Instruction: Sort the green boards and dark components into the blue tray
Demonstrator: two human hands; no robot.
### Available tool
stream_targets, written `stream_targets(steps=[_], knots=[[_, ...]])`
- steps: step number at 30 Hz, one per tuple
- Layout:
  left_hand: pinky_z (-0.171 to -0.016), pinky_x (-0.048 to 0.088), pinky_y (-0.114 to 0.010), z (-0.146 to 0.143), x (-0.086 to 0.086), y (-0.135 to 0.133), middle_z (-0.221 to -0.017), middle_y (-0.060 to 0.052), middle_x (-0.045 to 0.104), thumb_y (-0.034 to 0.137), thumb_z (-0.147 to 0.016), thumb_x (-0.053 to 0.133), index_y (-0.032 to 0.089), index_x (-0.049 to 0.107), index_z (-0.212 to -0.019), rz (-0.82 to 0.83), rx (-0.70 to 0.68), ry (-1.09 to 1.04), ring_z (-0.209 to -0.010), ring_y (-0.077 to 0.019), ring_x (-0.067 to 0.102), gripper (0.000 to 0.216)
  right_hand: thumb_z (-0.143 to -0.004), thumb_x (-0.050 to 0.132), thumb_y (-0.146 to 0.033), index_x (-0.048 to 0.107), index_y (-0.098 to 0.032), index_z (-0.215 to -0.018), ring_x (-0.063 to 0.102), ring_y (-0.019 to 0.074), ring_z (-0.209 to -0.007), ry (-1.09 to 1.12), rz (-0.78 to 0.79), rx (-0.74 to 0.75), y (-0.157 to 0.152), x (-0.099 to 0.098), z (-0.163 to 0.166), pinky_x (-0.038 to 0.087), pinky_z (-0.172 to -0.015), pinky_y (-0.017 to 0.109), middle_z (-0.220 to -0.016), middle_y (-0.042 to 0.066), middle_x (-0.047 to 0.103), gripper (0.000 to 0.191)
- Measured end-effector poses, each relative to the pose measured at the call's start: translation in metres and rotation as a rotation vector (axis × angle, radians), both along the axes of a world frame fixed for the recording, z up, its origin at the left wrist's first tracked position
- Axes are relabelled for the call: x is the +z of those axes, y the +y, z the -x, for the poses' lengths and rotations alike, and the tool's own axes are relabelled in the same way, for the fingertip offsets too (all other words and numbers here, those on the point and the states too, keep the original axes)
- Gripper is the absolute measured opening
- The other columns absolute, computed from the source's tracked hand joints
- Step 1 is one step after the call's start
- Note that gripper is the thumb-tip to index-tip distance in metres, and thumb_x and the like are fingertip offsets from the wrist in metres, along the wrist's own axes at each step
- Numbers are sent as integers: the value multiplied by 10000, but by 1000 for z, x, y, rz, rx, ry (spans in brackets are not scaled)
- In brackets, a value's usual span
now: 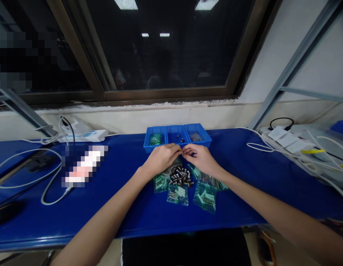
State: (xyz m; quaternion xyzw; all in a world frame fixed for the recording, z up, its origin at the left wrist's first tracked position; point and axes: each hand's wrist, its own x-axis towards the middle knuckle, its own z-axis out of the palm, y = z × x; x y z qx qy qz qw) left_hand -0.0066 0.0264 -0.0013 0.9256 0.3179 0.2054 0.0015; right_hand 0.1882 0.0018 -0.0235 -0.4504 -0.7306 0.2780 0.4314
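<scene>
Silver-grey metal shows on the small part point(182, 152), which you hold just in front of the blue three-compartment tray point(173, 136). Your left hand point(164, 156) has the fingertips closed on it, and your right hand point(201, 157) pinches it from the other side; its exact shape is too small to tell. Below your hands lies a pile of metal-and-black fittings point(180, 176), and around this pile there are green-tinted plastic bags point(205, 195) with pale strips point(181, 192) inside. In the tray, the left compartment contains green packets point(155, 139), the middle one a few dark pieces point(182, 140), and the right one greyish packets point(195, 136). All this rests on the blue table point(127, 147). Farther to your left are a white power strip point(91, 136) and a black mouse point(7, 212); to your right, white adapters point(295, 144). Behind the table is a dark window point(166, 55).
</scene>
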Motion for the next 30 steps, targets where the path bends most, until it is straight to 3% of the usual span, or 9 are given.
stream_targets(steps=[8, 19, 25, 30], knots=[[-689, 484, -279, -2, 2, -5, -972, -48, 600, 255, -1018, 379, 184, 571, -1047, -55, 0, -20, -825, -161, 620, 206, -795, 614, -196, 625, -183, -810, 673, 189, -771, 124, 111, 50, 2, 2, -2, 514, -736, 339, -788, 50, 698, 23], [-637, 509, -273, -2, 2, -6, -1074, -59, 561, 267, -959, 515, 186, 557, -1106, -101, 5, -22, -769, -146, 609, 173, -830, 610, -292, 613, -179, -803, 558, 142, -631, 171, 191, 36, 1, 5, -1, 410, -543, 266, -711, 10, 603, 116], [-616, 505, -264, -2, -4, -3, -1104, -61, 562, 292, -988, 486, 198, 570, -1097, -171, 29, -52, -794, -146, 617, 167, -879, 502, -212, 609, -185, -819, 608, 163, -692, 10, 94, 20, -2, 9, -1, 446, -628, 292, -754, 31, 647, 125], [-650, 522, -266, -2, -3, -3, -1106, -63, 563, 301, -998, 471, 197, 583, -1087, -176, 31, -70, -827, -145, 622, 176, -840, 534, -150, 603, -186, -817, 631, 173, -744, -37, 17, 23, 0, 4, -2, 464, -692, 302, -783, 33, 667, 81]])
